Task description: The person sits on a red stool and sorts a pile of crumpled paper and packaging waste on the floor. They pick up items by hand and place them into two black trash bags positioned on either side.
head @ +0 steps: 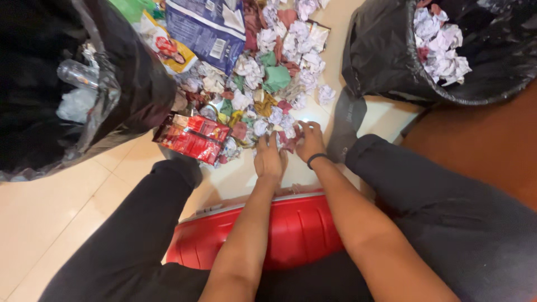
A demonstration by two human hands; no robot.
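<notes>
Roughly partway: crumpled white paper balls [442, 47] are already seen in the right black bin bag [380, 61], clear plastic bottles [78, 75] in the left black bin bag [134, 84]. A large mixed pile of crumpled paper scraps [263, 78] is left on the floor. Left hand [268, 159] is laid flat, fingers open; right hand [309, 140] fingers are curled onto reddish scraps [288, 140] at the pile's near edge.

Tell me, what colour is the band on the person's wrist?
Black. The thin wristband circles the right hand's wrist, clearest in the head view.
</notes>
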